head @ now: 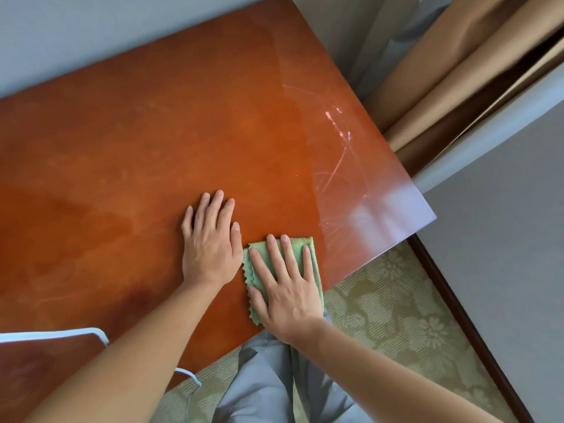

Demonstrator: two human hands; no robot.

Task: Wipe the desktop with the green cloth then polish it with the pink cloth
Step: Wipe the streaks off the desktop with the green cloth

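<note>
A glossy reddish-brown desktop (146,154) fills most of the view, with faint smears and scratch marks near its right corner. The folded green cloth (258,254) lies flat near the desk's front edge. My right hand (287,285) presses down on the cloth with straight, spread fingers. Just left of it, my left hand (210,242) rests palm-down on the bare wood, its thumb beside the cloth's corner. No pink cloth is in view.
A white cable (61,332) runs over the desk at the lower left. Tan curtains (457,71) hang past the desk's right edge beside a grey wall. Patterned carpet (396,315) and grey trousers (262,389) show below the front edge.
</note>
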